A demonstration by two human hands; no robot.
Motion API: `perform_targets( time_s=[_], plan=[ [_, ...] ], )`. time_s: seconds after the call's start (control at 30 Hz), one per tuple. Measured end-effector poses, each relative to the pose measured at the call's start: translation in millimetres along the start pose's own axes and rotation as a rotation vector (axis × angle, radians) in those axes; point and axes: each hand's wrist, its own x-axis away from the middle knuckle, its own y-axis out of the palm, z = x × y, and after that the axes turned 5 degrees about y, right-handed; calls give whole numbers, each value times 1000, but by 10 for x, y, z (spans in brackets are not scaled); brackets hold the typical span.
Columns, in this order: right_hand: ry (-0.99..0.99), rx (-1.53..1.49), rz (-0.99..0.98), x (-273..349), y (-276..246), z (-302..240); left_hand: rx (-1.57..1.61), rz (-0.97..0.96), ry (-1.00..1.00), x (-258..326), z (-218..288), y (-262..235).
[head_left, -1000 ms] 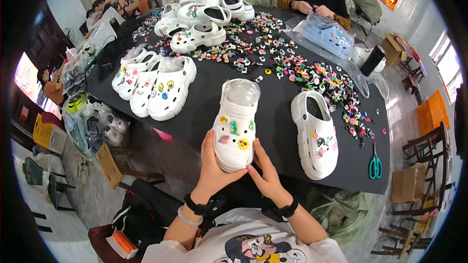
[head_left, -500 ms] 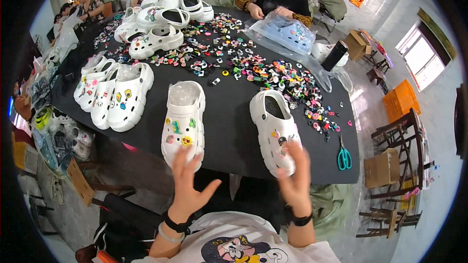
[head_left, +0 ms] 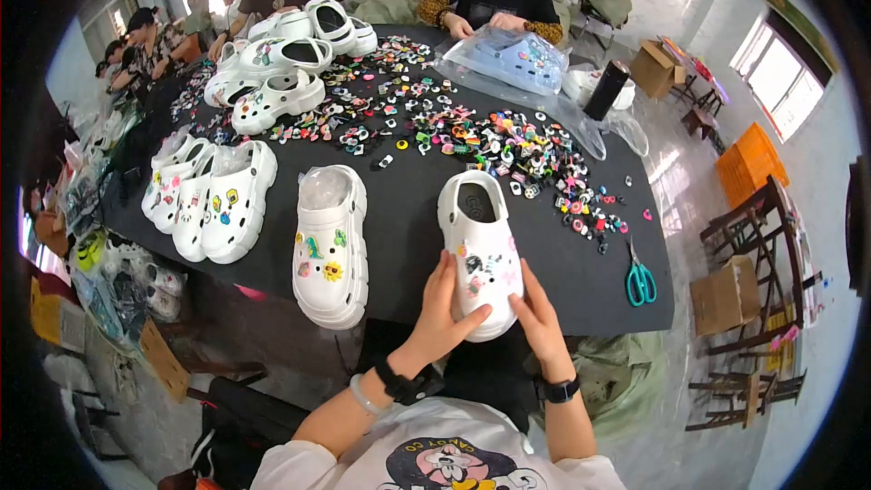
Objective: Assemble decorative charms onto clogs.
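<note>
A white clog (head_left: 479, 259) with several small charms on its top lies at the front of the black table (head_left: 399, 218). My left hand (head_left: 445, 308) grips the clog's left side by the toe, thumb over the top. My right hand (head_left: 539, 313) holds its right side, with the thumb on the toe. To the left stands another white clog (head_left: 330, 259), stuffed with clear plastic and bearing a sunflower charm (head_left: 333, 271) and a green one; neither hand touches it. Farther left, several decorated white clogs (head_left: 235, 204) stand close together.
Loose shoe charms (head_left: 517, 141) spread over the table's middle and far part. Teal-handled scissors (head_left: 641, 283) lie near the right edge. White clogs (head_left: 281, 100) are heaped at the back left. A bagged light-blue clog (head_left: 513, 62) and a black bottle (head_left: 607, 89) stand at the back, before a seated person.
My left hand has left the sunflower clog and moved right. Both hands have closed on the right-hand clog's sides. The whole view has shifted slightly.
</note>
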Motion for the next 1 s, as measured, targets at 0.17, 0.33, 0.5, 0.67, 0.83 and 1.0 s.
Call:
perform_targets(
  time_s=[0.17, 0.33, 0.5, 0.67, 0.83, 1.0],
  plan=[
    [4, 27, -140, 415, 374, -99, 43, 20, -90, 424, 252, -501],
    [-129, 227, -135, 486, 515, -66, 318, 84, -213, 654, 199, -669],
    [-211, 347, -173, 374, 441, -100, 257, 320, -183, 523, 427, -679],
    [-162, 369, -175, 352, 408, -42, -223, 201, -185, 331, 451, -786],
    [-119, 346, -164, 324, 437, 5, -451, 119, -191, 147, 569, -733],
    [-98, 322, -167, 277, 419, 33, -225, 116, -328, 196, 487, -736]
  ],
)
